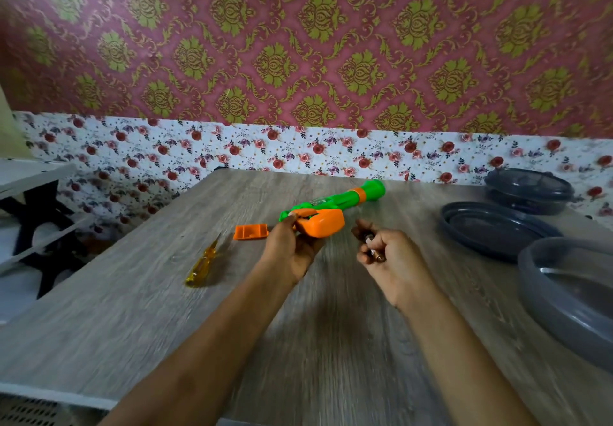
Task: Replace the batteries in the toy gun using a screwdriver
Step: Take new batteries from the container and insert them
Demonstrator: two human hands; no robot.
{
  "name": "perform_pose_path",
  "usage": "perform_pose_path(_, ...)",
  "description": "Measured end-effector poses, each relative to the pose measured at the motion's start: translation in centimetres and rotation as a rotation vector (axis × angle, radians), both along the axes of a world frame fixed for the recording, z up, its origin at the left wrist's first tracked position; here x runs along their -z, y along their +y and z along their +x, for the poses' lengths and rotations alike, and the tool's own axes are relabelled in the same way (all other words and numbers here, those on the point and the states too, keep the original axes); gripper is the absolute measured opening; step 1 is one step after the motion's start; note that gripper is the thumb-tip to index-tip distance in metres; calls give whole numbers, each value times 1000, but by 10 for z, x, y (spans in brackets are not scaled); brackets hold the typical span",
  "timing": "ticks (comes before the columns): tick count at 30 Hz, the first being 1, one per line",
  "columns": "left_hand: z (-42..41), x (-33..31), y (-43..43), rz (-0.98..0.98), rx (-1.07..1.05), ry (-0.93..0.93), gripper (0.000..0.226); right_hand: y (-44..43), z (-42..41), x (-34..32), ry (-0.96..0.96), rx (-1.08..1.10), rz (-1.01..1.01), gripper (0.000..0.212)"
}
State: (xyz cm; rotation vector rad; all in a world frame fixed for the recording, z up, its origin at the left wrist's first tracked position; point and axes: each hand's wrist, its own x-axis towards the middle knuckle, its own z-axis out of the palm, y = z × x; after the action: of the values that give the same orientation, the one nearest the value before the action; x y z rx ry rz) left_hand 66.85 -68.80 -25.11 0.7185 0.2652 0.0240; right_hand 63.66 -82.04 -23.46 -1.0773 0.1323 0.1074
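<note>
On the wood-grain tabletop [166, 326] lies a green and orange toy gun [335, 198], its barrel pointing away to the right. The left hand [292, 249] grips its orange handle, fingers curled round it. The right hand [394, 259], just right of the handle and apart from it, is closed round small batteries [373, 246]; blur hides how many. An orange cover [250, 232] rests just left of the gun, and a yellow screwdriver [202, 264] lies further left. Grey dishes [491, 230] sit at the right.
</note>
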Motion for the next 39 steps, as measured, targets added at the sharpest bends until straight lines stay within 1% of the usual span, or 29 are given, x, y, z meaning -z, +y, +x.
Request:
perform_pose_path(4, -3, -3, 2, -49, 35, -5, 29, 0, -2, -2, -76, -30, -45, 33)
perform_pose_path(7, -5, -2, 0, 10, 68, -2, 32, 0, -4, -4, -151, -55, -3, 31)
perform_pose_path(9, -6, -4, -1, 29, 80, -9, 29, -1, -4, -3, -223, -44, -19, 37)
perform_pose_path(11, -6, -5, 1, 32, 86, -16, 26, -3, -3, -1, -307, -4, -117, 43)
perform_pose_path(14, -5, -2, 0, 85, 111, -3, 35, -8, -3, 2, -453, 55, -269, 39)
perform_pose_path(15, -5, -1, -1, 109, 114, -10, 38, -9, -3, 4, -517, 74, -346, 36)
perform_pose_path(18, -4, 2, -4, 159, 97, -55, 40, -11, -2, 8, -736, 225, -691, 23)
perform_pose_path(20, -5, 2, -6, 170, 92, -72, 39, -10, -1, 11, -835, 304, -816, 20)
perform_pose_path(23, -6, 2, -7, 167, 98, -53, 39, -7, -3, 10, -902, 365, -893, 29)
perform_pose_path(25, -5, 4, -8, 170, 98, -40, 40, -4, -3, 9, -934, 362, -899, 22)
perform_pose_path(27, -5, 4, -8, 172, 95, -31, 41, -3, -4, 9, -973, 311, -957, 17)
perform_pose_path(30, -4, 4, -8, 175, 91, -23, 41, -3, -5, 7, -1073, 205, -1092, 28)
perform_pose_path(32, -5, 3, -8, 183, 89, -29, 41, -5, -4, 5, -1103, 185, -1119, 29)
perform_pose_path(34, -5, 4, -9, 192, 100, -37, 40, -7, -2, 6, -1088, 203, -1104, 28)
perform_pose_path(36, -5, 5, -9, 206, 115, -43, 39, -7, -2, 6, -1043, 214, -1048, 26)
perform_pose_path(39, -7, 2, -10, 197, 130, -59, 40, -9, -2, 4, -1017, 274, -984, 16)
